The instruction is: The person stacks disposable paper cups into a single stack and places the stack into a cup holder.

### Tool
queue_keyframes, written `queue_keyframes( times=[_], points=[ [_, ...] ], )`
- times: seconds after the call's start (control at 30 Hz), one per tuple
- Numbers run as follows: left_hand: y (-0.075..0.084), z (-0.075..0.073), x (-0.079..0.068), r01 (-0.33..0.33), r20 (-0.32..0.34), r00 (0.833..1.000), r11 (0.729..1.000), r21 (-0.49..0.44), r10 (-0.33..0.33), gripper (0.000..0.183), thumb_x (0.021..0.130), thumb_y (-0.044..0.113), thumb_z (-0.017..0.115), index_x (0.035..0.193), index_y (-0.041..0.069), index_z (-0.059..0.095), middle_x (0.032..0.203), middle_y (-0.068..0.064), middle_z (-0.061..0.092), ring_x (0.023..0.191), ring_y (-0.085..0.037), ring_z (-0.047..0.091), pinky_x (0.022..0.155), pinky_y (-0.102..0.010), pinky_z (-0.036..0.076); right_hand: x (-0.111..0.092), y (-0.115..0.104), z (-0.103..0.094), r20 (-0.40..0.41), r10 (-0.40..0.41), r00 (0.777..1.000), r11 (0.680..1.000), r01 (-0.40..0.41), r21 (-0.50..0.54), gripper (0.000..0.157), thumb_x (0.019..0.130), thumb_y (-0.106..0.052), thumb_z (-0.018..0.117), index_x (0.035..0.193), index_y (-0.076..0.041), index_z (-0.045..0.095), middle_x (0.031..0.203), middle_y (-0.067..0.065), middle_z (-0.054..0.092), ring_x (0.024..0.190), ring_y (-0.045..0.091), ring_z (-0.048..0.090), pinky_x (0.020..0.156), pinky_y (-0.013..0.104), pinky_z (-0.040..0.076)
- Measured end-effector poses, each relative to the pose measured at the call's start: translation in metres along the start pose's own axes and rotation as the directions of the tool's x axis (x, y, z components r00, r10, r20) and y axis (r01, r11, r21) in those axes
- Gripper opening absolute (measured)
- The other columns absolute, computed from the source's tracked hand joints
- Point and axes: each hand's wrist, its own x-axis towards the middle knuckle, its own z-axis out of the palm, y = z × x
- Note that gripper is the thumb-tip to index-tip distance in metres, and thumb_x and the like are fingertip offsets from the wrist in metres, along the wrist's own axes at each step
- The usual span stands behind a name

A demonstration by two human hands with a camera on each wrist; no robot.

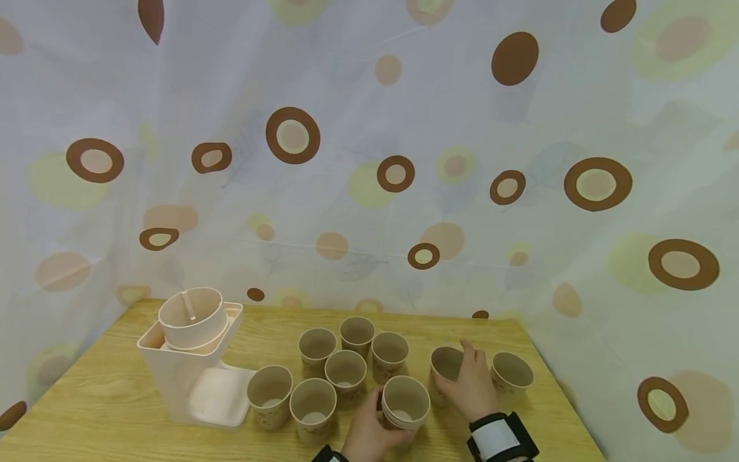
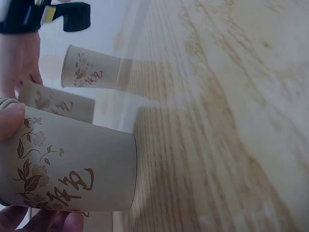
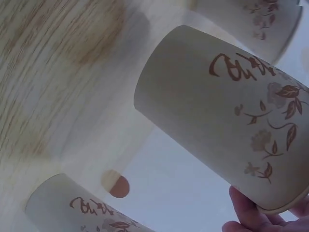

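In the head view my left hand (image 1: 369, 431) grips a small stack of nested paper cups (image 1: 407, 399) from its left side. Several rims show at the top of that stack. Brown flowers and lettering mark the outer cup (image 2: 82, 162) in the left wrist view. To the right, my right hand (image 1: 473, 387) holds a single paper cup (image 1: 444, 363) by its right side, fingers near the rim. The right wrist view shows this cup (image 3: 212, 111) close up, with fingertips (image 3: 244, 205) at its rim. Another paper cup (image 1: 512, 373) stands just right of the right hand.
Left of the stack, several upright paper cups (image 1: 316, 346) stand in a loose group on the wooden table (image 1: 104, 398). A cream plastic appliance (image 1: 173, 378) with a round top container (image 1: 193, 321) stands at the left. A patterned curtain (image 1: 346, 212) hangs behind the table.
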Motion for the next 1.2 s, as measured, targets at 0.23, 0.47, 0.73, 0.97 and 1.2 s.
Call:
queue_keyframes(
  times=[0.23, 0.47, 0.73, 0.97, 1.2],
  points=[
    [0.003, -0.001, 0.003, -0.042, -0.019, 0.999, 0.999, 0.024, 0.042, 0.079, 0.065, 0.020, 0.082, 0.130, -0.003, 0.045, 0.121, -0.019, 0.059, 0.102, -0.029, 0.057, 0.085, -0.050, 0.048, -0.016, -0.009, -0.016, 0.061, 0.021, 0.998, 0.994, -0.028, 0.107, 0.084, 0.077, -0.026, 0.070, 0.138, 0.014, 0.027, 0.126, 0.039, 0.035, 0.112, 0.050, 0.044, 0.089, 0.062, 0.045],
    [0.007, -0.002, 0.005, -0.059, -0.021, 0.998, 0.998, 0.003, 0.059, 0.076, 0.065, 0.016, 0.081, 0.128, -0.004, 0.045, 0.120, -0.022, 0.059, 0.104, -0.033, 0.057, 0.085, -0.052, 0.049, -0.024, -0.021, -0.031, 0.041, -0.013, 0.999, 0.995, 0.008, 0.104, 0.083, 0.077, -0.027, 0.071, 0.137, 0.013, 0.030, 0.123, 0.036, 0.039, 0.110, 0.047, 0.047, 0.088, 0.060, 0.046],
    [0.007, 0.000, 0.008, -0.057, -0.034, 0.998, 0.998, 0.024, 0.058, 0.073, 0.064, 0.016, 0.083, 0.125, -0.003, 0.047, 0.117, -0.021, 0.060, 0.103, -0.033, 0.057, 0.085, -0.051, 0.049, -0.027, -0.033, -0.045, -0.036, -0.075, 0.997, 0.993, 0.078, 0.086, 0.080, 0.075, -0.024, 0.072, 0.135, 0.013, 0.033, 0.119, 0.034, 0.042, 0.107, 0.044, 0.048, 0.086, 0.058, 0.047],
    [0.010, -0.003, 0.008, -0.041, -0.025, 0.999, 0.999, 0.032, 0.042, 0.075, 0.064, 0.015, 0.082, 0.127, -0.003, 0.047, 0.117, -0.021, 0.060, 0.097, -0.029, 0.058, 0.082, -0.049, 0.049, -0.029, -0.047, -0.053, -0.132, -0.172, 0.976, 0.979, 0.184, 0.085, 0.077, 0.071, -0.019, 0.075, 0.132, 0.012, 0.037, 0.115, 0.031, 0.045, 0.103, 0.042, 0.048, 0.083, 0.059, 0.047],
    [0.009, -0.002, 0.008, -0.046, -0.030, 0.998, 0.998, 0.043, 0.047, 0.073, 0.064, 0.015, 0.082, 0.126, -0.003, 0.048, 0.114, -0.020, 0.061, 0.095, -0.028, 0.059, 0.081, -0.047, 0.050, -0.031, -0.064, -0.054, -0.134, -0.217, 0.967, 0.968, 0.231, 0.098, 0.077, 0.072, -0.021, 0.076, 0.132, 0.010, 0.038, 0.118, 0.030, 0.047, 0.105, 0.041, 0.049, 0.081, 0.057, 0.049]
  ],
)
